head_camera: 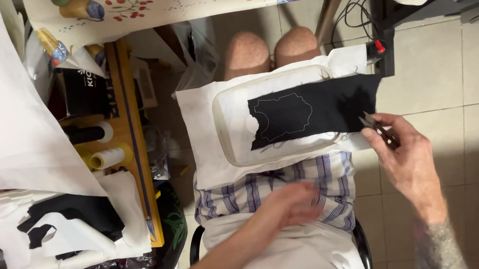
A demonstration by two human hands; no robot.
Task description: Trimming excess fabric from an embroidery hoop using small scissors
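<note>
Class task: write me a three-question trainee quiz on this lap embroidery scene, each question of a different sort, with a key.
1. True or false: the right hand holds small scissors at the edge of the black fabric.
2. Multiple choice: the black fabric lies on (A) a white embroidery hoop with white backing sheet, (B) the tiled floor, (C) the wooden rack.
3. Fill in: the stitched outline on the black fabric is ____ in colour.

Key
1. True.
2. A; the hoop rests on the person's lap.
3. White.

The left hand is blurred over the striped shorts; it seems to hold nothing.
</note>
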